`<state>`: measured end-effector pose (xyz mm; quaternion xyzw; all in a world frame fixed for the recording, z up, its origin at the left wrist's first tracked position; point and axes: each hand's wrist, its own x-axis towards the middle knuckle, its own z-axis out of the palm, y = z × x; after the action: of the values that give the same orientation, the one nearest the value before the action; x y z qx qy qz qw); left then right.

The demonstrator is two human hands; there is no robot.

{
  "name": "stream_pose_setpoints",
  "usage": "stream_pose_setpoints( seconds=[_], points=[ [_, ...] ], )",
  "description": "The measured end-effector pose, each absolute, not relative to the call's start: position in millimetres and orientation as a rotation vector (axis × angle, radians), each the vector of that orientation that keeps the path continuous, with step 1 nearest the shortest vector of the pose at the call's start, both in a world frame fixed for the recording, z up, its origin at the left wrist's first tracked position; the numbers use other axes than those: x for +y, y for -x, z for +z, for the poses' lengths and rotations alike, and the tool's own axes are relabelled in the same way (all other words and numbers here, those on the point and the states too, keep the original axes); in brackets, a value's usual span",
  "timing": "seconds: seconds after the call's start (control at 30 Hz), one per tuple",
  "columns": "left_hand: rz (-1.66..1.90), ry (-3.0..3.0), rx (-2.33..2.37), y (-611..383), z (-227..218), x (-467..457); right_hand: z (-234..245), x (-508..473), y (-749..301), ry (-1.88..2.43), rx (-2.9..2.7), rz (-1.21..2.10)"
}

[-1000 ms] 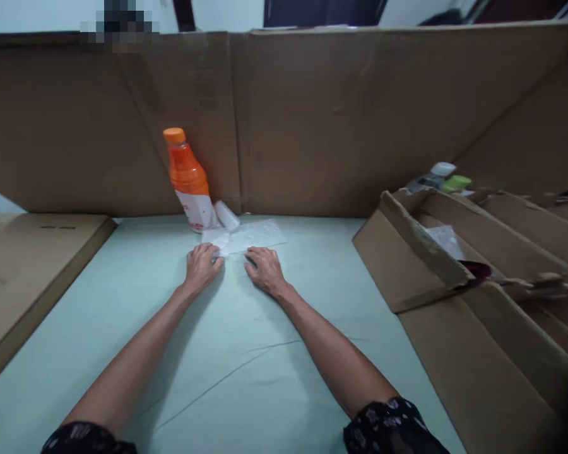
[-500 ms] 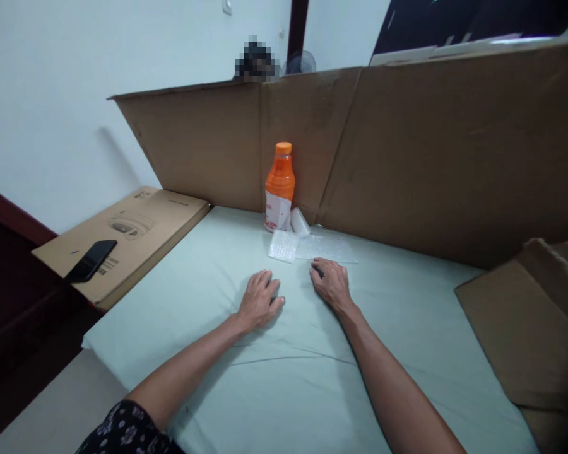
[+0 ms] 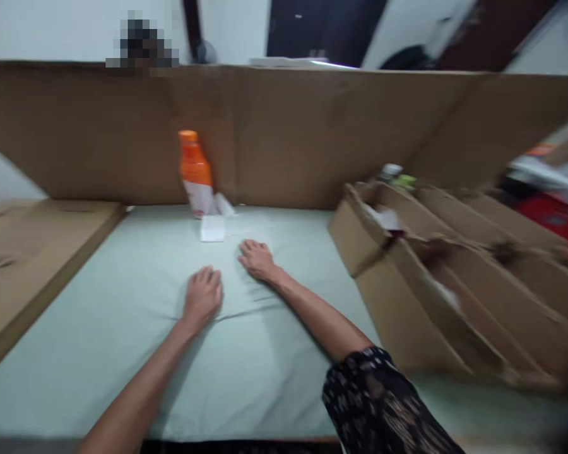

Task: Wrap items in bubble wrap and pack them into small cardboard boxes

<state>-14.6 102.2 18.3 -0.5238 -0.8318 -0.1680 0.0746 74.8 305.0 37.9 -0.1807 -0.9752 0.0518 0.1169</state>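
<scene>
My left hand (image 3: 202,296) lies palm down on the pale green sheet (image 3: 123,328), fingers loosely curled, holding nothing. My right hand (image 3: 257,259) rests flat on the sheet a little farther away, fingers stretched out and empty. Beyond both hands lies a folded piece of bubble wrap (image 3: 213,229), with a thin clear sheet beside it. An orange bottle (image 3: 195,173) with an orange cap stands upright against the cardboard wall (image 3: 312,132), a small white roll leaning at its base. The picture is blurred by motion.
An open cardboard box (image 3: 407,265) with torn flaps lies at the right; a bottle with a white cap shows behind it. A flat cardboard carton (image 3: 33,252) borders the sheet at the left. Red and white clutter sits at the far right.
Both hands have drawn back from the bubble wrap toward me, the left farther than the right. The camera swung left, then back to the right.
</scene>
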Motion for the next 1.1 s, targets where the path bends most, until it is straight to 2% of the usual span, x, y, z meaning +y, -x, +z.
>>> stream_pose_setpoints(
  seconds=[0.13, 0.37, 0.57, 1.1],
  points=[
    [-0.542, 1.624, -2.423, 18, 11, 97, 29, 286, -121, 0.589, -2.86, 0.115],
    [-0.337, 1.631, -2.286, 8, -2, 88, 18, 240, -179, 0.485, -2.815, 0.021],
    [-0.325, 1.759, -2.18, -31, -4, 68, 21, 208, -198, 0.53, -2.768, -0.121],
    [-0.426, 1.826, -2.135, -55, -9, 48, 20, 151, -232, 0.572, -2.741, -0.08]
  ],
)
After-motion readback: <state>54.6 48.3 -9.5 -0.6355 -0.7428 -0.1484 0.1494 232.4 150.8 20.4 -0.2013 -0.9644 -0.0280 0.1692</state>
